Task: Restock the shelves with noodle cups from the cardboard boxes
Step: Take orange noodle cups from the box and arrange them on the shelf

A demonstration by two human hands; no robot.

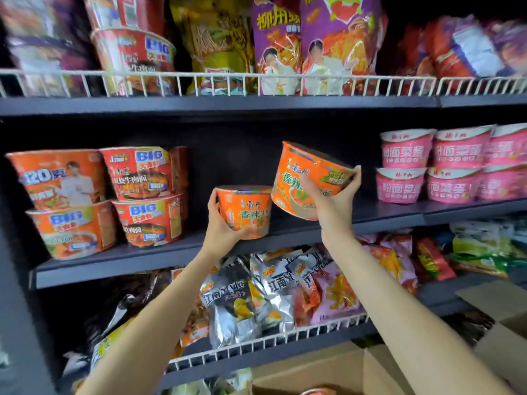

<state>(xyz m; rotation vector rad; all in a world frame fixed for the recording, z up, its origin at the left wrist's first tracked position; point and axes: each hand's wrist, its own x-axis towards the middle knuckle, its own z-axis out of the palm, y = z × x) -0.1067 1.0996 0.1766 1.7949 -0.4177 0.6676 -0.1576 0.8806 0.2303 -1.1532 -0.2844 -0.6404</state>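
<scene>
The two orange noodle cups, one at centre and one at two o'clock of it, are showing glossy printed film over what looks like paper, catching light along their rims. The red cups at nine o'clock and the pink cups at three o'clock are gleaming with the same slick wrap. The shelf is looking like dark, matt painted metal. The rail at twelve o'clock is showing as white coated wire. The silver packets at six o'clock are shining like crinkled foil. The cardboard box at five o'clock is looking matt, plain brown.
</scene>
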